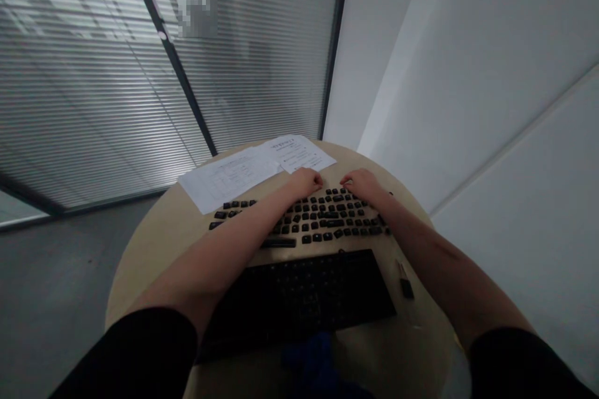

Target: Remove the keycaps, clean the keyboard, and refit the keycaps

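Note:
Many loose black keycaps (331, 223) lie in rows across the round wooden table. My left hand (306, 182) is over the far edge of the rows, its fingers curled together; what they hold, if anything, is too small to tell. Just to the right, my right hand (362, 184) rests by the top row with thumb and fingertips bent close together, and nothing can be made out between them. Nearer to me lies a black keyboard base (327, 290), partly hidden by my left forearm. A long black key (279, 242) sits between the base and the keycaps.
Printed papers (234, 174) lie at the table's far left. A small brush-like tool (405, 287) is right of the keyboard base. Something blue (313, 361) is at the near edge. Beyond the table (150, 249) stand a glass wall with blinds and a white wall.

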